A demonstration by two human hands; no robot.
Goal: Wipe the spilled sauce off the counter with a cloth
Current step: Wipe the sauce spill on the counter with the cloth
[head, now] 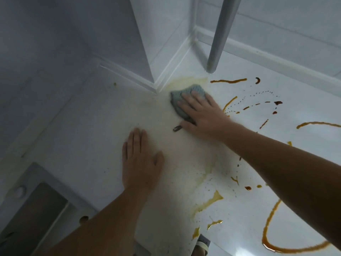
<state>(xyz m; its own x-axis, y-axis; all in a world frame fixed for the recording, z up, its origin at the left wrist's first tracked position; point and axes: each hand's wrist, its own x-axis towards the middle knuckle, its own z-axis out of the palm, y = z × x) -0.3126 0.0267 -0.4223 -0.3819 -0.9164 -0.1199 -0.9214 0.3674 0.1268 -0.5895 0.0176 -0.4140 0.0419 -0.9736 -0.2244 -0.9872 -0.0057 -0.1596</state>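
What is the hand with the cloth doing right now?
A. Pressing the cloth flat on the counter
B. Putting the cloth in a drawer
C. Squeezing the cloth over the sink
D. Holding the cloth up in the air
A: the right hand lies with fingers spread on the grey cloth, which sits flat on the counter near the corner, beside streaks of brown sauce.

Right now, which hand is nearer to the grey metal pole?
Right. The right hand presses the cloth just below the pole's foot; the left hand lies flat on the counter, lower and further left.
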